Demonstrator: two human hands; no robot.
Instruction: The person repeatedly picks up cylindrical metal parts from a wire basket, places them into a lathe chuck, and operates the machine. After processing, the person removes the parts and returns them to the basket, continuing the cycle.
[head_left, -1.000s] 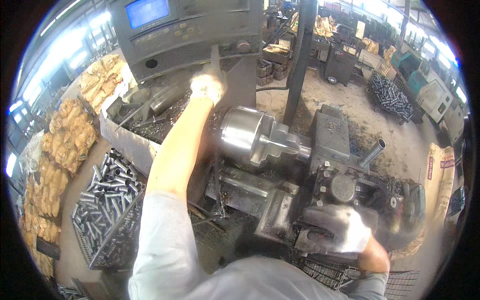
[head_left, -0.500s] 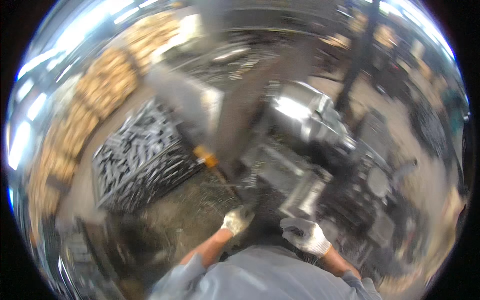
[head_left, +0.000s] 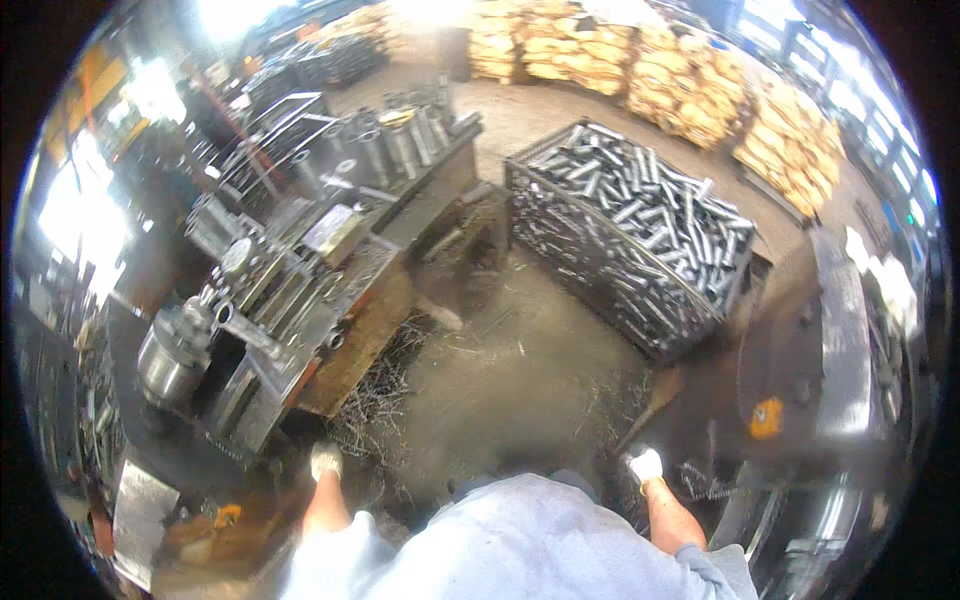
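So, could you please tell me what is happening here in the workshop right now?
A person in a grey top stands on the workshop floor between machines. Both gloved hands hang low and hold nothing: the left hand is near metal shavings beside a lathe, the right hand near a dark machine. Ahead stands a wire crate full of steel tubes.

Tan sacks [head_left: 690, 90] stacked far; yellow label [head_left: 766, 417] right.

left hand [head_left: 326, 460]: in a white glove, hangs low beside the body, holds nothing
right hand [head_left: 646, 465]: gloved, low, forearm bare, nothing in it
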